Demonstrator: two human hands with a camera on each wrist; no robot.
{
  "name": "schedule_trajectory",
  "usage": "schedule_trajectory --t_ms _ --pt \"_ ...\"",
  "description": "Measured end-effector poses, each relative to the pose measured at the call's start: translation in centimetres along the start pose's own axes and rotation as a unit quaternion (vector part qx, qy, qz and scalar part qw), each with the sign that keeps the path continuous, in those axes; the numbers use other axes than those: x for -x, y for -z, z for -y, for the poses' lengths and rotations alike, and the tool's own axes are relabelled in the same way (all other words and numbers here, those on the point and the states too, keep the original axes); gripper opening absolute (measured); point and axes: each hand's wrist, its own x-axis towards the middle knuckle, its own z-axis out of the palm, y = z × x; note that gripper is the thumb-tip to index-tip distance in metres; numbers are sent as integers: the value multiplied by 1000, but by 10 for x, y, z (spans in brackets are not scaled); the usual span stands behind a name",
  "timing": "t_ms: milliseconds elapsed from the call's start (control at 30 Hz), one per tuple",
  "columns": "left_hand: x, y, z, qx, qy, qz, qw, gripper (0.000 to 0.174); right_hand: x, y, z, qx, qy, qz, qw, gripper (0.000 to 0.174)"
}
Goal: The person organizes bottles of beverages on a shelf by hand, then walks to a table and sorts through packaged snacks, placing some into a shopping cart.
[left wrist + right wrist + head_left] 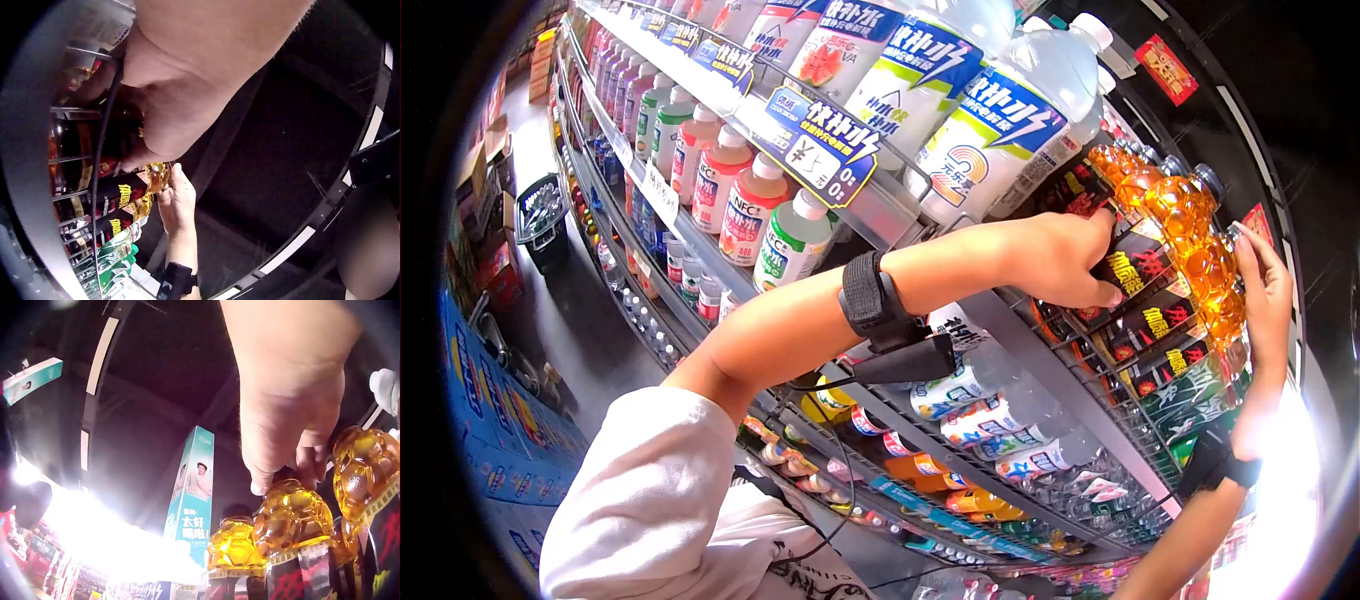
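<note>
Amber drink bottles with black labels and knobbly shoulders stand in a row on the upper wire shelf. My left hand (1060, 258) reaches across to them, thumb and fingers spread round the black-labelled body of one bottle (84, 140); its fingertips are partly hidden. Farther right, my right hand (1268, 290) is at the tops of the row. In the right wrist view, its thumb and fingers pinch the dark cap of an amber bottle (294, 519) from above. Another amber bottle (236, 547) stands beside that one.
Large white-labelled bottles (990, 130) stand beside the amber row. A price sign (820, 145) hangs on the shelf edge. Green-labelled bottles (1190, 405) adjoin the row's near end. Lower shelves hold many drinks, and a black basket (545, 215) sits on the aisle floor.
</note>
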Motion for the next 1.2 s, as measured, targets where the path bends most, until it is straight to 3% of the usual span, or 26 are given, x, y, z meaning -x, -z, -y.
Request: schedule_trajectory --t_ms 67,167,333,433,467,567,600,733,833,967,1033,1200 --pt "-1 -3 3 -5 -15 -6 1000 68 -1 1 -7 32 -16 11 999 37" --pt "0 -3 2 15 -10 0 1000 68 6 -9 15 195 -15 -21 980 39" --pt "-2 -4 5 16 -26 -13 999 72 6 -8 6 170 -11 -136 976 42" --pt "-2 -5 4 6 -28 -20 999 72 4 -24 9 137 19 -100 985 41" --pt "-3 -5 5 14 -28 -18 999 73 2 -25 14 206 43 -87 974 40" --pt "-3 -5 6 20 -32 -19 999 73 -18 -15 8 188 -18 37 981 38" --pt "-2 -5 5 11 -35 -24 999 73 -19 -25 2 151 59 -3 987 37" --pt "0 -6 5 5 -70 -46 996 63 -21 -14 8 196 56 41 978 38" --pt "-1 -5 3 -13 -52 -47 997 64 -22 -5 7 159 95 56 981 37" --pt "-3 -9 8 -14 -73 -57 996 67 -17 -9 7 95 63 60 992 39" --pt "-2 -7 5 0 -59 -43 997 74 -17 -7 1 149 66 53 985 41" --pt "-2 -9 2 -9 -34 -43 998 66 -14 -7 4 173 22 42 984 49"
